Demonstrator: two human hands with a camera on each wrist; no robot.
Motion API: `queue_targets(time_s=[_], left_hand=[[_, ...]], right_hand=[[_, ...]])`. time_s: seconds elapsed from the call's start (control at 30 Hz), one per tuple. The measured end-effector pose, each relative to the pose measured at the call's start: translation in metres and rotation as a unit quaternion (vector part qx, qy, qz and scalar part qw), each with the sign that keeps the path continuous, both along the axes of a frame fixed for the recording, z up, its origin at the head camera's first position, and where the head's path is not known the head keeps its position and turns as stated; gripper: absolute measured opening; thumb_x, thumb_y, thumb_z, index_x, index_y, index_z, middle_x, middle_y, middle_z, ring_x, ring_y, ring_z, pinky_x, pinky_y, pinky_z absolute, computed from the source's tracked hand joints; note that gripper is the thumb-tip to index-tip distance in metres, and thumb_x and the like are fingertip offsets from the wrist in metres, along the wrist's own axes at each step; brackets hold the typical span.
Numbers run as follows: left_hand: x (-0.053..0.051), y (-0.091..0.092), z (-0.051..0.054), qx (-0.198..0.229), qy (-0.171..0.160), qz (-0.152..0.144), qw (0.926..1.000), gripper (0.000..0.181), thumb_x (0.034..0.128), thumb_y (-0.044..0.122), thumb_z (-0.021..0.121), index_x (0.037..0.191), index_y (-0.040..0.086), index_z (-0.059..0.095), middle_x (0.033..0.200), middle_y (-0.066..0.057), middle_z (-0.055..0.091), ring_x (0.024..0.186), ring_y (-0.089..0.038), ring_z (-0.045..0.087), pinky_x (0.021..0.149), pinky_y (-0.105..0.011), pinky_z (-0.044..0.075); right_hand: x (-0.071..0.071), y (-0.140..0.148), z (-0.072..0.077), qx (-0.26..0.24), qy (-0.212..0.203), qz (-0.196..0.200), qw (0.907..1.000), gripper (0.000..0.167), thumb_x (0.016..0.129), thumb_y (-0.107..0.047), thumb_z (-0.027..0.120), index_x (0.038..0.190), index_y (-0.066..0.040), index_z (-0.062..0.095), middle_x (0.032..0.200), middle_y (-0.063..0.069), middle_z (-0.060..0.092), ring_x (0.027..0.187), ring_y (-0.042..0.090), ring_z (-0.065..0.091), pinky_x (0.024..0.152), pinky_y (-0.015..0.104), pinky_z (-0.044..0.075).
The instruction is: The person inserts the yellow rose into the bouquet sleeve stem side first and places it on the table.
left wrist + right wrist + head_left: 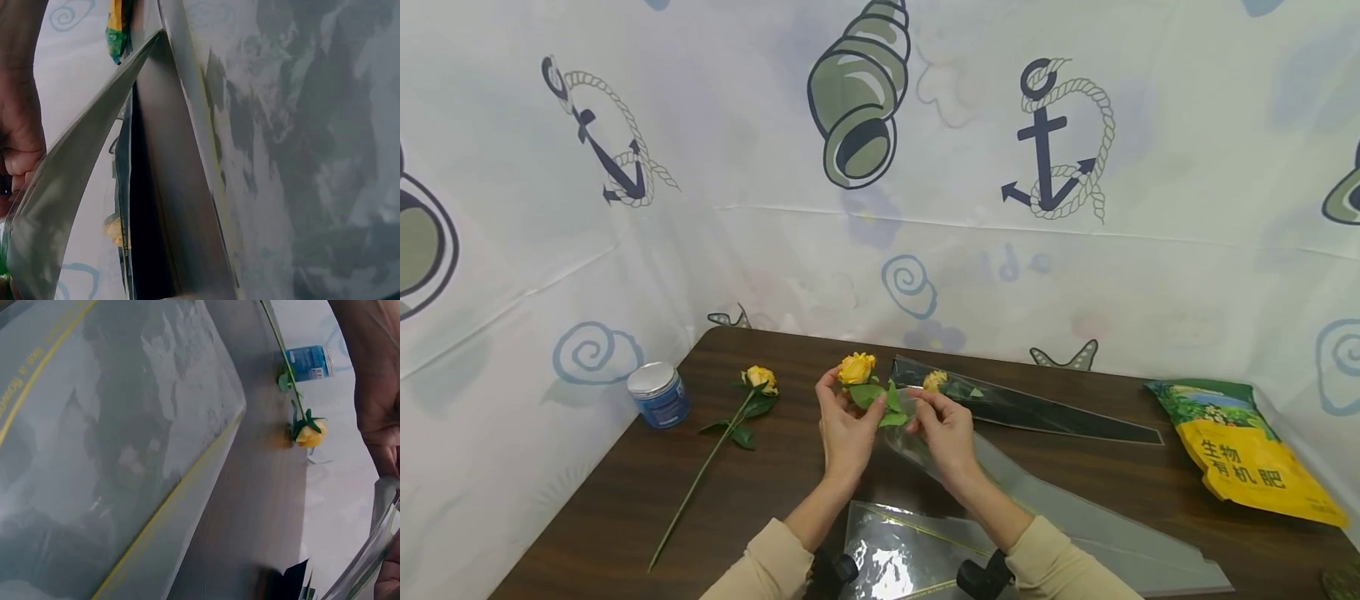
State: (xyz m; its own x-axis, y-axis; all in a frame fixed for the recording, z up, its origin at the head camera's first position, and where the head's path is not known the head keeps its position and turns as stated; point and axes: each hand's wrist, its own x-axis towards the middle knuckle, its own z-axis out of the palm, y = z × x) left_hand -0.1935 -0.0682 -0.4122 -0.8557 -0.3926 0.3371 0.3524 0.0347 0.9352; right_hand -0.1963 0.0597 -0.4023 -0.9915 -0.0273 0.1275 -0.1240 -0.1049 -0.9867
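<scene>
A yellow rose (856,367) with green leaves (892,407) stands at the middle of the head view, its head tilted up. Just below the bloom, my left hand (847,437) holds it, thumb against the leaves. My right hand (947,433) pinches the upper edge of a translucent flower sleeve (1060,500) at the leaves. The sleeve runs down to the right from both hands, and the stem is largely hidden in it. In the left wrist view the raised sleeve (69,187) slants beside the fingers.
A second yellow rose (760,381) lies at left beside a blue jar (658,396). Behind my right hand lies a wrapped rose in a black-backed sleeve (1060,418). Flat clear sleeves (887,554) lie in front; a yellow-green bag (1247,454) sits at right.
</scene>
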Motion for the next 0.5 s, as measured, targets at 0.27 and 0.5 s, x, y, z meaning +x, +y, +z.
queue_targets(time_s=[0.27,0.5], left_hand=[[-0.0019,-0.0025,0.0004,0.034,-0.029,-0.003,0.999,0.063,0.0785,0.003,0.074,0.125,0.005,0.032,0.096,-0.025,0.065,0.057,-0.008,0.06,0.052,-0.021,0.053],[-0.0025,-0.0029,0.0019,0.012,-0.019,0.003,0.9997,0.061,0.0788,0.003,0.074,0.124,0.005,0.033,0.094,-0.024,0.066,0.057,-0.006,0.059,0.053,-0.019,0.051]], right_hand=[[-0.0012,0.0031,0.0025,0.014,0.007,-0.007,0.9999,0.024,0.094,-0.002,0.051,0.113,0.006,0.063,0.065,0.002,0.057,0.056,0.007,0.056,0.066,0.021,0.054],[-0.0018,0.0026,0.0039,0.019,0.009,-0.014,0.9997,0.024,0.094,-0.003,0.051,0.112,0.004,0.065,0.065,0.003,0.059,0.056,0.008,0.057,0.064,0.021,0.054]])
